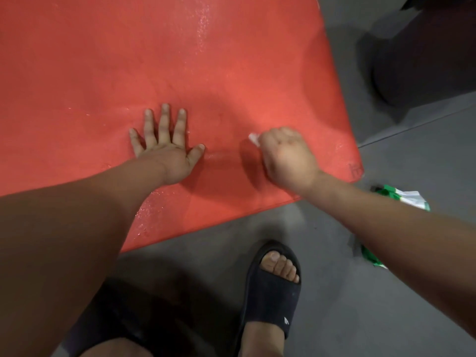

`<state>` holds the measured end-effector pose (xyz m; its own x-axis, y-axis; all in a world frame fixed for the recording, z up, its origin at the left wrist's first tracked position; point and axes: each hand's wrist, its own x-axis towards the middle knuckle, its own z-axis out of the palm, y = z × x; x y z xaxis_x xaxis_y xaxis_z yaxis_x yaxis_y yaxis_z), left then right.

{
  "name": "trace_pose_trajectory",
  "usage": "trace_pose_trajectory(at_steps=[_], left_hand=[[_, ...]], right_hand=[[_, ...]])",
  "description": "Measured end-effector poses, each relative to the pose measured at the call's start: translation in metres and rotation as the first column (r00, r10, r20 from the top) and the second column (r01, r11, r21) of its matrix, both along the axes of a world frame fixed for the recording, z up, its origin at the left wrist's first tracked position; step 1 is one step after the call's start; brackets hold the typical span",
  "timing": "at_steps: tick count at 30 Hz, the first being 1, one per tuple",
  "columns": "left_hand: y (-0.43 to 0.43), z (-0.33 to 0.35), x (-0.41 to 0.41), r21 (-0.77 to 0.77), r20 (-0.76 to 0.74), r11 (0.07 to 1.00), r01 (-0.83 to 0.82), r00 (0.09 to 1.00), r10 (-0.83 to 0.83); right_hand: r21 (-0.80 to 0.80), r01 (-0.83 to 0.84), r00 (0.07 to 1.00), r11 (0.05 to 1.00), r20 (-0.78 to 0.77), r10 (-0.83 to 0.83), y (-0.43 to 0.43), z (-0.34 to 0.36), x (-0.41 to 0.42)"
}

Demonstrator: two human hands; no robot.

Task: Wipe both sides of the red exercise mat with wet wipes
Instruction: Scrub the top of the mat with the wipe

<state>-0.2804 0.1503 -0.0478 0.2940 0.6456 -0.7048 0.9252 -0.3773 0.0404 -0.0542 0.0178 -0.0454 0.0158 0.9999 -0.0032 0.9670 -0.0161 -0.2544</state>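
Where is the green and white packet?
Head view, right side: the packet lies on the grey floor beside the red mat's corner, partly behind the right forearm.

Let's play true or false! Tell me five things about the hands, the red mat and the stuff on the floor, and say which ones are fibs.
1. The left hand lies flat on the red mat, fingers spread. True.
2. The right hand holds nothing. False: it grips a white wipe against the mat.
3. The green and white packet lies on the mat. False: it lies on the grey floor, beside the mat.
4. The foot wears a black sandal. True.
5. Parts of the mat shine as if wet. True.
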Motion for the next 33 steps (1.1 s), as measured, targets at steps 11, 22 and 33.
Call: trace_pose_trajectory(at_steps=[11,22,33], left_hand=[[0.001,0.000,-0.002,-0.003,0.030,1.000,-0.005,1.000,0.005],[-0.010,0.007,-0.014,0.076,0.161,0.996,-0.046,0.986,0.034],[-0.090,0.017,-0.095,0.134,0.241,0.985,-0.109,0.968,0.074]], right_hand=[[-0.058,-0.221,0.975,0.974,-0.026,0.220,-0.021,0.005,0.027],[-0.091,-0.132,0.982,0.987,-0.146,0.118,-0.075,-0.001,-0.070],[-0.060,0.378,0.925,0.924,-0.009,-0.379,-0.099,0.013,-0.048]])
